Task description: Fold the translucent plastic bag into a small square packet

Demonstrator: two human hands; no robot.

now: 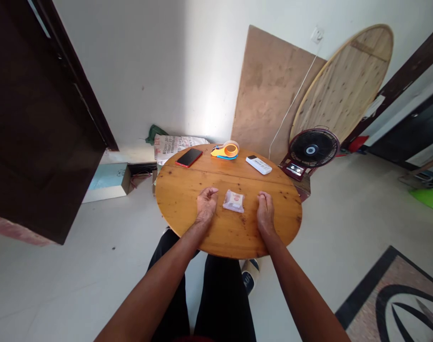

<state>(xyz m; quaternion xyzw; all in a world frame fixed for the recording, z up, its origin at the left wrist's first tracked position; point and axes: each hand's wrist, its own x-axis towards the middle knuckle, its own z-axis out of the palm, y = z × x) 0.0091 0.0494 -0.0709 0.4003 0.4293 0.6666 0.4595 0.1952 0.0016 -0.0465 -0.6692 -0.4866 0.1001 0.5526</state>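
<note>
A small sealed packet [233, 201], pale pink and white with a printed label, lies flat on a round wooden table [180, 197], a little nearer than the table's middle. It sits between the person's two hands and touches neither.

The left hand [206, 203] rests on the tabletop just to the left of the packet. Its fingers are curled inward into a loose fist, and it holds nothing. The right hand [264, 210] rests on the wood just to the right of the packet, also loosely curled with the fingers drawn in toward the palm, and it too is empty. Both bare forearms reach in from the near edge of the table, over the person's dark trousers.

On the far side of the table, well apart from the hands, three things lie in a row. A phone with a red edge [188, 157] is at the far left, its dark screen facing up. A yellow and blue tape dispenser [226, 150] with a roll of clear tape sits at the far middle. A white remote control [259, 165] lies to the far right.

Beyond the table, a black floor fan [313, 149] stands on the floor at the right. A rectangular board [269, 90] and a round wooden tabletop [348, 80] lean against the white wall. A dark door [34, 118] hangs open at the left, and a patterned rug [394, 294] lies at the near right.
</note>
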